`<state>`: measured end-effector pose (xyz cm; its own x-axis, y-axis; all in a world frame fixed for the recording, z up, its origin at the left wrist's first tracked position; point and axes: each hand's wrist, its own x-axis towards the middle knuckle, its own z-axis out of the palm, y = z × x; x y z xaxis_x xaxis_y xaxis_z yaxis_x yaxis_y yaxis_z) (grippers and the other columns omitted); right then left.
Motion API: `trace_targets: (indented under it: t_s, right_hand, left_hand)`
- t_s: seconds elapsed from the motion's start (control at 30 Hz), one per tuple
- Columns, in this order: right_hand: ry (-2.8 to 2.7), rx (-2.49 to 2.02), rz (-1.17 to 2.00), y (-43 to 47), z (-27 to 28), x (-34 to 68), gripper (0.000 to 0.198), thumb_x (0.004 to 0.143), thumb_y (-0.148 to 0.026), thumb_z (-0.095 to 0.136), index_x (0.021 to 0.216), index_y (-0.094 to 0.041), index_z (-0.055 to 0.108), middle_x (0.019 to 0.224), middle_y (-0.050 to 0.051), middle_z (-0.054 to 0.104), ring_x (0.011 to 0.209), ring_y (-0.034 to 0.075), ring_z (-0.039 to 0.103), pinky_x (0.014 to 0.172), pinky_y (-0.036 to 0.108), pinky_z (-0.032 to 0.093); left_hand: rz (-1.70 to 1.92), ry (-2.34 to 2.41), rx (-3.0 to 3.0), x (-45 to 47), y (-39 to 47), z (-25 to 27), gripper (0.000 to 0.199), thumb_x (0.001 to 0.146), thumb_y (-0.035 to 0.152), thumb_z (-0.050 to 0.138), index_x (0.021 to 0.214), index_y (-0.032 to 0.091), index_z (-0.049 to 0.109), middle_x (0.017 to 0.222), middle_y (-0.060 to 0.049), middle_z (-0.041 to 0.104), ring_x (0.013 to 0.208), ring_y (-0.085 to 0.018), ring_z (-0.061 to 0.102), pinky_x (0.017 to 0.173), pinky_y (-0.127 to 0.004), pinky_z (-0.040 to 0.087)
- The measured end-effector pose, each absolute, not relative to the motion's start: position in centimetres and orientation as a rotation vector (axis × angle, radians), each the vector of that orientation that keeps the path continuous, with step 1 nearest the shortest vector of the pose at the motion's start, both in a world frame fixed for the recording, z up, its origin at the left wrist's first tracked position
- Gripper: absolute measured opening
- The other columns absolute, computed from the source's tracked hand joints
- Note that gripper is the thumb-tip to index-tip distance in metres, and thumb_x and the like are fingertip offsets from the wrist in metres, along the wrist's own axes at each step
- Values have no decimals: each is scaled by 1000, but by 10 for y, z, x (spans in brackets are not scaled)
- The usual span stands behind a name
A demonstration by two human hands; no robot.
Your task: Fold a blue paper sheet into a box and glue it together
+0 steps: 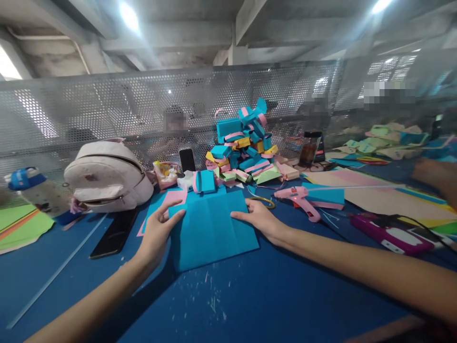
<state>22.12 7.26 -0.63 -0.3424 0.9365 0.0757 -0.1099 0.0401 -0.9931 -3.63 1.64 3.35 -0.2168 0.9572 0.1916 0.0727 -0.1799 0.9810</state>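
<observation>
A creased sheet of blue paper point(214, 233) is held up by its two sides just above the blue table. My left hand point(162, 224) pinches its left edge, thumb in front and fingers behind. On the opposite edge, my right hand point(260, 218) grips it the same way. Just behind the sheet lies a small folded blue paper piece point(205, 182) with a pink strip. To the right of my right hand rests a pink glue gun point(300, 200) with a clear glue stick in it.
Folded paper pieces point(243, 152) are heaped against a perforated metal screen point(143, 95). A white backpack point(107, 176), a bottle point(39, 190) and a dark phone point(114, 233) stand or lie at left. Rightward are a purple device point(389, 233), paper sheets point(360, 195) and another person's blurred hand point(435, 178).
</observation>
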Motion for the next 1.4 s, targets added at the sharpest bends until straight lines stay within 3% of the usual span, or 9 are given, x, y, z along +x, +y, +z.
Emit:
trace_targets:
  t_s: [0.1, 0.2, 0.27, 0.4, 0.7, 0.93, 1.17, 1.4]
  right_hand:
    - [-1382, -828, 1484, 70, -12, 220, 46, 64, -43, 83, 99, -19, 65, 105, 10, 71, 98, 28, 68, 86, 44, 56]
    - [-1355, -820, 1515, 65, -18, 223, 49, 69, -44, 80, 109, -20, 64, 113, 11, 69, 103, 29, 66, 86, 45, 56]
    - [-1346, -840, 1519, 62, -20, 225, 51, 70, -44, 80, 113, -21, 63, 116, 11, 68, 105, 29, 66, 87, 45, 56]
    - [-1326, -845, 1535, 61, -21, 226, 52, 69, -43, 81, 113, -22, 63, 116, 11, 68, 106, 30, 65, 88, 46, 56]
    - [-1345, -875, 1440, 57, -14, 228, 43, 72, -43, 79, 104, -20, 63, 105, 10, 72, 95, 28, 70, 77, 40, 60]
    - [-1373, -807, 1332, 56, -14, 231, 32, 73, -38, 79, 96, -20, 65, 98, 8, 74, 93, 26, 70, 78, 36, 60]
    - [-1361, -817, 1350, 57, -13, 230, 34, 72, -41, 80, 95, -20, 66, 100, 9, 74, 97, 28, 69, 81, 41, 60]
    - [-1362, -893, 1360, 56, -11, 230, 36, 71, -46, 79, 94, -20, 66, 100, 10, 73, 98, 32, 69, 80, 44, 60]
  left_hand:
    - [1389, 1283, 1164, -35, 10, 19, 38, 67, 49, 78, 83, 16, 66, 64, 1, 61, 54, -12, 54, 55, -23, 44]
    - [1351, 1379, 1211, -38, 9, 8, 45, 72, 53, 74, 60, 17, 50, 49, 8, 36, 43, -6, 29, 43, -19, 24]
    - [1326, 1433, 1265, -40, 10, 4, 51, 74, 55, 71, 57, 19, 40, 50, 10, 25, 44, -6, 19, 43, -19, 16]
    - [1278, 1519, 1326, -42, 11, 3, 54, 76, 59, 66, 59, 22, 31, 55, 9, 18, 49, -7, 14, 45, -21, 12]
    - [1310, 1583, 1494, -42, 5, 13, 53, 82, 56, 59, 60, 23, 24, 63, 6, 16, 56, -10, 13, 49, -23, 15]
    - [1381, 1612, 1561, -39, 0, 22, 55, 82, 51, 61, 60, 23, 20, 63, 6, 12, 58, -11, 10, 48, -24, 13]
    - [1319, 1571, 1522, -36, -1, 26, 48, 82, 51, 59, 58, 21, 31, 63, 4, 19, 60, -12, 16, 51, -23, 19]
    - [1349, 1580, 1526, -34, -3, 29, 53, 80, 49, 60, 56, 22, 22, 63, 5, 12, 59, -11, 10, 50, -24, 17]
